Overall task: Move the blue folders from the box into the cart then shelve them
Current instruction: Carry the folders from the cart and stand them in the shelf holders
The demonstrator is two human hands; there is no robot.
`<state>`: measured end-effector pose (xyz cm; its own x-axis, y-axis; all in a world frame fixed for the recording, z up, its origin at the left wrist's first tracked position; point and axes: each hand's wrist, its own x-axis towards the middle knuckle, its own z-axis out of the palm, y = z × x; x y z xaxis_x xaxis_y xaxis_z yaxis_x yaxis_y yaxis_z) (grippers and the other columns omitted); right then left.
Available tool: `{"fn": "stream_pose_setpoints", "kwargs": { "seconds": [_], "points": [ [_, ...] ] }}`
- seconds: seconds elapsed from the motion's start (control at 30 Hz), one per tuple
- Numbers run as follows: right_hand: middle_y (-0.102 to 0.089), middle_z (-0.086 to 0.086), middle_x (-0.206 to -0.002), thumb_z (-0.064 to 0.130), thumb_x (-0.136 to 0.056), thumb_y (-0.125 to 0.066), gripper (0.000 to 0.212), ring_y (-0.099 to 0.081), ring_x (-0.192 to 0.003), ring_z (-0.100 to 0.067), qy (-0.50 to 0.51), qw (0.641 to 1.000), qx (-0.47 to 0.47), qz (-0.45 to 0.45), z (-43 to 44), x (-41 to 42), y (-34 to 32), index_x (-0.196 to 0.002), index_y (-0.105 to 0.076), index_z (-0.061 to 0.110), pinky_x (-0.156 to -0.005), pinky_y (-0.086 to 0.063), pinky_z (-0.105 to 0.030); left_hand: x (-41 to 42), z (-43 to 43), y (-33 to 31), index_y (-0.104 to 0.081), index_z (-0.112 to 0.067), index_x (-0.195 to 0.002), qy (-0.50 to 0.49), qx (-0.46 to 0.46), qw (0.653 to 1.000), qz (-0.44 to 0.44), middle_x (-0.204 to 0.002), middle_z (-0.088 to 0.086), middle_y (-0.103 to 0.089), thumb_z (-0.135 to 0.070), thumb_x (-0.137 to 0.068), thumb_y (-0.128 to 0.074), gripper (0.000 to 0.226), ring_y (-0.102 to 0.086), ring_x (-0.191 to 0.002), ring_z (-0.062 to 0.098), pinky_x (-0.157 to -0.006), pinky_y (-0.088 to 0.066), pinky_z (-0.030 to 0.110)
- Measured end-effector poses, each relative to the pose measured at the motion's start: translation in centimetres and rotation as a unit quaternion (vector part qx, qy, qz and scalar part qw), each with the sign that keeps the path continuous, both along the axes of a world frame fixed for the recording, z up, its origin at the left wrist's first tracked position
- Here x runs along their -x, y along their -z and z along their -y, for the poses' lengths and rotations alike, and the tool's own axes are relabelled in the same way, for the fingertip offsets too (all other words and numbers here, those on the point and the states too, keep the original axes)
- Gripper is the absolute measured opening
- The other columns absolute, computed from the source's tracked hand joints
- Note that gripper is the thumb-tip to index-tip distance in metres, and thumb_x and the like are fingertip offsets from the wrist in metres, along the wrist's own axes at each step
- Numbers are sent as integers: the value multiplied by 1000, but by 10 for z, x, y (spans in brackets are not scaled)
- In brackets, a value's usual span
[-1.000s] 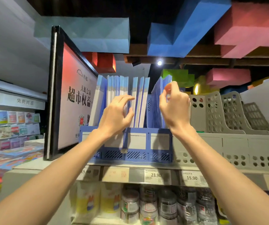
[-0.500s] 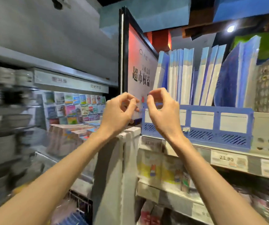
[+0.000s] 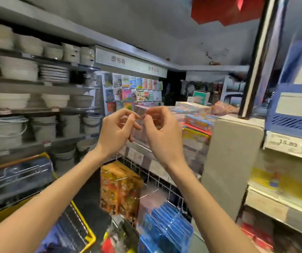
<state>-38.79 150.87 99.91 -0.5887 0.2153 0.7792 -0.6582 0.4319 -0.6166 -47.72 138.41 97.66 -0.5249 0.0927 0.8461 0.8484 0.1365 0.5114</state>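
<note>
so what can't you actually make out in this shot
All in the head view:
- Blue folders: smeared by motion blur, cut off by the right edge; no count possible.
- Yellow cart: contents blurred, cut by the bottom edge.
- Left hand and right hand: whether the curled fingers pinch anything, too blurred.

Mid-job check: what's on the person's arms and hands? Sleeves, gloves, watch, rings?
Nothing worn shows. The left hand and right hand are gloveless, with no ring visible, though motion blur hides fine detail. No watch or band on either wrist. The left forearm and right forearm are uncovered down to the frame edge: no sleeve in view.
</note>
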Motion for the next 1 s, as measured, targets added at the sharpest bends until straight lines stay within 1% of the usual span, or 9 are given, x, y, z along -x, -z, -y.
{"fn": "stream_pose_setpoints", "kwargs": {
  "seconds": [0.1,0.17,0.27,0.4,0.47,0.57,0.77,0.87,1.0],
  "points": [
    [-68,9,-80,17,-94,-62,4,-63,-73,-1,-11,999,5,41,59,47,30,-95,-65,15,-65,-48,-13,37,67,31,-67,0,-98,-36,24,999,25,-73,-1,-72,-10,-102,-56,15,-66,-50,16,-45,-53,30],
    [-68,9,-79,17,-93,-62,5,-63,-73,-1,-13,998,12,66,96,77,50,-95,-65,14,-66,-49,-16,61,103,53,-67,-1,-98,-52,23,997,53,-71,-1,-71,-11,-102,-56,15,-65,-51,10,-46,-51,26],
    [-70,5,-82,17,-92,-62,7,-64,-75,-2,-30,992,32,119,149,118,80,-97,-65,13,-70,-53,-23,90,152,86,-68,-3,-98,-84,19,990,108,-66,-11,-69,-10,-101,-55,15,-63,-53,10,-46,-50,22],
    [-69,3,-83,16,-89,-62,8,-68,-82,-13,-48,975,93,194,208,160,132,-97,-66,14,-76,-59,-46,123,206,137,-65,-3,-99,-91,-6,976,198,-67,-6,-68,-6,-102,-52,14,-61,-46,7,-41,-48,22],
    [-69,2,-83,14,-90,-61,9,-68,-81,-14,-55,966,101,230,232,176,162,-97,-66,12,-76,-58,-47,139,231,170,-65,-4,-100,-108,-9,966,235,-66,-5,-70,-6,-101,-52,13,-61,-44,10,-41,-47,23],
    [-71,-3,-83,14,-88,-60,10,-69,-80,-19,-48,948,103,296,258,199,213,-95,-67,13,-78,-57,-45,159,263,225,-65,-6,-101,-135,-3,942,308,-71,2,-74,-9,-101,-53,12,-60,-42,20,-44,-52,31],
    [-71,-4,-83,25,-79,-56,14,-70,-83,-26,-50,894,108,431,288,249,306,-88,-67,22,-82,-56,-48,187,294,318,-61,-4,-107,-163,25,887,431,-80,11,-72,-7,-102,-51,12,-58,-41,7,-43,-47,18],
    [-72,-4,-88,24,-85,-54,14,-68,-87,-26,-65,865,101,487,296,276,342,-91,-66,22,-82,-57,-44,208,308,352,-60,-11,-111,-182,69,851,488,-87,4,-74,-17,-103,-50,14,-63,-47,16,-52,-52,25],
    [-71,-3,-89,23,-86,-53,13,-68,-90,-26,-71,838,99,532,302,319,378,-89,-66,22,-84,-57,-44,244,327,383,-59,-13,-116,-202,97,817,531,-91,3,-72,-21,-104,-50,17,-66,-53,19,-56,-56,34]
  ]
}}
